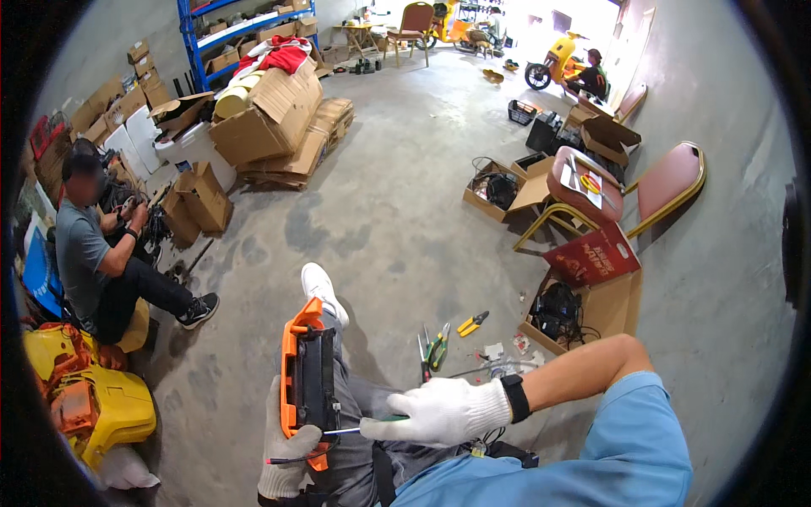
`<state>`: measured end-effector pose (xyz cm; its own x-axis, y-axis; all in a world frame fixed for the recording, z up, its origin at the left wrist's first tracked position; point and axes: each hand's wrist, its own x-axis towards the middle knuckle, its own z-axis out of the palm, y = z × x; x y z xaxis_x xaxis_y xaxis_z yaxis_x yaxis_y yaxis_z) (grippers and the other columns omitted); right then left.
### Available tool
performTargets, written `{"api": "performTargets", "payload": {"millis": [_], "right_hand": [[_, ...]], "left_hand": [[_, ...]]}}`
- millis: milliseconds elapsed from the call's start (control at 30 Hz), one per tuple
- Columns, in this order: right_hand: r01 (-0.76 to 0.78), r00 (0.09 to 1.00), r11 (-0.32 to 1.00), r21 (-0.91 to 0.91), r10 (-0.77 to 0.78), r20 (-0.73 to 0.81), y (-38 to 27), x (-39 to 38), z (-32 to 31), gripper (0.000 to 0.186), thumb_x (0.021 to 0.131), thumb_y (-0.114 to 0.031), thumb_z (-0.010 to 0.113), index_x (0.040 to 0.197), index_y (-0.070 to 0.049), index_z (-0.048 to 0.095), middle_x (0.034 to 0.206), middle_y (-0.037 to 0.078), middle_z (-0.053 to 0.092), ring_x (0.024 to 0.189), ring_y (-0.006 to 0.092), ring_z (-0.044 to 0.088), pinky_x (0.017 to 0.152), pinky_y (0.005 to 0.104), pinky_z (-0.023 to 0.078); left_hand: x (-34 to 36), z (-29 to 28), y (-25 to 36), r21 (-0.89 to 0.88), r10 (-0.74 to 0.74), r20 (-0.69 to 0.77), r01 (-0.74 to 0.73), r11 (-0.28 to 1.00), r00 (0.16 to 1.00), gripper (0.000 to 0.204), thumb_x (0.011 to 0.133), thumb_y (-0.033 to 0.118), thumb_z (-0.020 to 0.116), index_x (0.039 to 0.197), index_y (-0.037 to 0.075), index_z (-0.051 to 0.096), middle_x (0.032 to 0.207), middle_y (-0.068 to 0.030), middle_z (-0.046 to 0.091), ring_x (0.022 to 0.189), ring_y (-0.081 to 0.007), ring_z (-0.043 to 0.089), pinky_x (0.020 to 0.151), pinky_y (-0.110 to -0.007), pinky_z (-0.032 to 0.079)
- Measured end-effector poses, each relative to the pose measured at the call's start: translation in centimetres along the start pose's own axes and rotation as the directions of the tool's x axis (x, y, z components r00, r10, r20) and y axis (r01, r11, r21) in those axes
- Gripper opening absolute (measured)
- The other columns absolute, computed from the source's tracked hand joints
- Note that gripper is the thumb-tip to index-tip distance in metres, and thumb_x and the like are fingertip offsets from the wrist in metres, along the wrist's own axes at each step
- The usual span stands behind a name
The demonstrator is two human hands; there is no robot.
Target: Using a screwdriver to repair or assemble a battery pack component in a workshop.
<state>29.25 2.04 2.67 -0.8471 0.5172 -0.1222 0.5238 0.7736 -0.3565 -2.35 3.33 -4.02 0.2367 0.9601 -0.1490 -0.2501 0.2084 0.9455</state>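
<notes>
right hand (439, 411) reaching left across lap, fingers closed around screwdriver (363, 425); left hand (283, 452) cupped under orange-and-black part (307, 376), fingers gripping its lower edge.

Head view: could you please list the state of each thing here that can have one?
Orange and black part: upright on the lap, gripped.
Left hand: gloved, shut around the part's lower end.
Right hand: gloved, shut on the screwdriver.
Screwdriver: tip against the part.
Pliers: lying on the floor.
Cardboard box: open, cables inside.
Chair: upright, items on seat.
</notes>
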Motion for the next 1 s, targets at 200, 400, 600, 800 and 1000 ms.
{"api": "performTargets", "payload": {"millis": [200,400,600,800,1000], "right_hand": [[-0.135,0.959,0.349,0.927,0.283,0.033,-0.3,0.7,0.5,0.044,0.106,-0.024,0.059,0.145,-0.003,0.063,0.134,0.024,0.07,0.121,0.0377,0.07,0.103,0.0408,0.055],[-0.09,0.961,0.676,0.731,0.253,-0.116,-1.3,0.1,-0.2,0.045,0.101,-0.019,0.066,0.14,-0.006,0.049,0.117,0.023,0.07,0.112,0.0413,0.071,0.093,0.0481,0.057],[0.033,0.968,0.995,-0.099,-0.056,-0.243,-0.6,0.7,-0.7,0.048,0.093,-0.016,0.064,0.139,-0.01,0.053,0.109,0.014,0.062,0.089,0.0347,0.069,0.075,0.0459,0.063],[0.081,0.968,0.991,-0.107,-0.103,-0.227,-0.8,0.6,-0.6,0.05,0.095,-0.018,0.059,0.142,-0.005,0.055,0.105,0.012,0.064,0.089,0.0328,0.07,0.068,0.044,0.063],[-0.438,0.834,0.204,0.876,0.456,0.311,-1.5,1.9,-1.6,0.034,0.103,-0.021,0.067,0.127,0.003,0.07,0.099,0.009,0.075,0.09,0.0165,0.072,0.081,0.0318,0.058]], "left_hand": [[0.3,0.4,0.8,0.065,0.022,-0.014,-0.021,0.998,1.0,0.107,0.074,-0.006,0.068,0.17,0.007,0.023,0.148,-0.0221,0.057,0.11,-0.031,0.075,0.085,-0.039,0.066],[-0.6,0.1,0.1,-0.059,-0.096,-0.021,0.095,0.994,0.995,0.106,0.075,-0.006,0.069,0.17,0.011,0.024,0.134,-0.0227,0.065,0.086,-0.0276,0.075,0.062,-0.035,0.063],[-0.8,0.6,-0.1,-0.115,-0.055,-0.06,0.048,0.992,0.997,0.102,0.075,-0.007,0.063,0.168,0.014,0.027,0.132,-0.0223,0.067,0.086,-0.0283,0.075,0.059,-0.036,0.063],[-0.6,1.9,0.9,-0.122,-0.011,0.003,0.011,0.992,1.0,0.089,0.079,0.003,0.068,0.162,0.01,0.036,0.131,-0.0147,0.068,0.103,-0.0263,0.076,0.069,-0.034,0.064],[-2.0,0.8,0.3,0.098,-0.053,-0.108,0.064,0.993,0.993,0.102,0.087,0.015,0.081,0.17,0.002,0.024,0.152,-0.014,0.053,0.13,-0.0235,0.06,0.108,-0.036,0.051]]}}
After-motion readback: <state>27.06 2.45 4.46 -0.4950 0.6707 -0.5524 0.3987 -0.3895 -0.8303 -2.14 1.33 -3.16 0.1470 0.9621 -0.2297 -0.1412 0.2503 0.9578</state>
